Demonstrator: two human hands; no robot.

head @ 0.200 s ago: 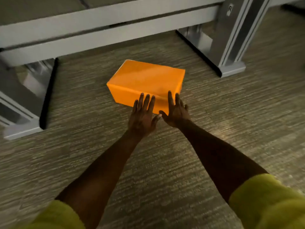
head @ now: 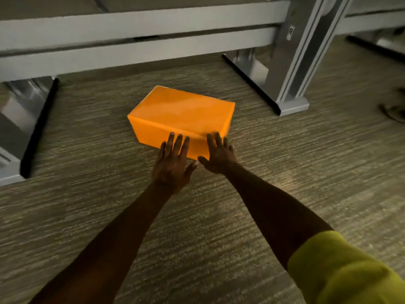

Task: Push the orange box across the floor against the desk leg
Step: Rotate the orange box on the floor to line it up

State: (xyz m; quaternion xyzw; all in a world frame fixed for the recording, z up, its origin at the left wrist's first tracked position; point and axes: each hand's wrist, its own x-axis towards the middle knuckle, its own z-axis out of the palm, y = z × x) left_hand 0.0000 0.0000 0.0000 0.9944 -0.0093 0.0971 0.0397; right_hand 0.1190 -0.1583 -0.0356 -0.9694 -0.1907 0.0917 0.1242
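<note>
The orange box [head: 182, 117] sits on the carpeted floor [head: 87, 194], well apart from the grey desk leg [head: 291, 84] at upper right. The left hand [head: 173, 165] and right hand [head: 219, 156] lie flat with fingers spread wide, pressed side by side against the box's near face, gripping nothing.

Both flat hands, left hand [head: 173, 165] and right hand [head: 219, 156], press the orange box [head: 182, 113].
</note>
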